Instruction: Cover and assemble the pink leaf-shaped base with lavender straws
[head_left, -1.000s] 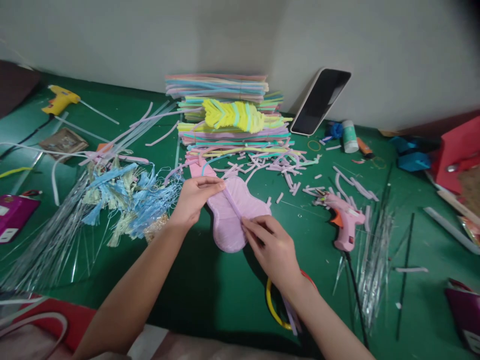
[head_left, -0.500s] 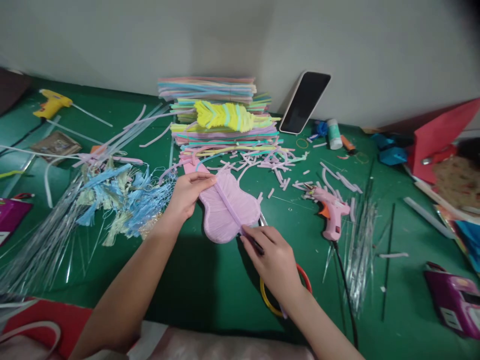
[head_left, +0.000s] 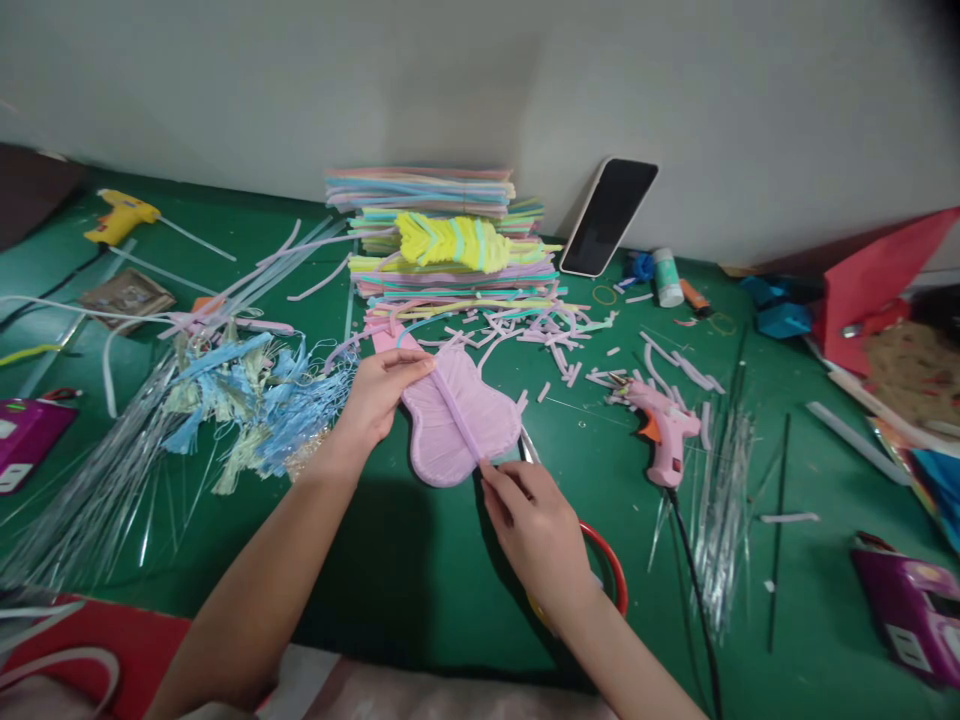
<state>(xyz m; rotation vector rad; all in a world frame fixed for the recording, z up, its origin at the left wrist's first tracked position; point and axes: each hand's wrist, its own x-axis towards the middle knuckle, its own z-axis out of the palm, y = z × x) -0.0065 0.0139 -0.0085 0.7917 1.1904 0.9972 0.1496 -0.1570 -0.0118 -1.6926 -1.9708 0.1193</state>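
A flat lilac wing-shaped piece [head_left: 442, 445], edged with fuzzy pipe cleaner, lies slanted between my hands. A lilac pipe cleaner strip [head_left: 459, 412] runs diagonally across its face. My left hand [head_left: 386, 390] pinches the piece at its upper left, thumb on the strip's top end. At the lower right edge, my right hand [head_left: 536, 530] has thumb and fingertips closed on the strip's lower end. Under that hand lies a pair of scissors with red and yellow handles [head_left: 611, 560], partly hidden by the wrist.
Bundles of coloured pipe cleaners [head_left: 420, 190] and cut lilac bits [head_left: 555, 340] lie behind. A pink glue gun [head_left: 667, 425] is at right, a yellow one [head_left: 120, 215] far left. A phone [head_left: 611, 215] leans on the wall. Blue tassels [head_left: 300, 410] and silver strands [head_left: 97, 480] lie left.
My right hand's fingers have shifted slightly at the strip's lower end, and more of the scissors' blade shows. The view has tilted a little; both hands keep their grip.
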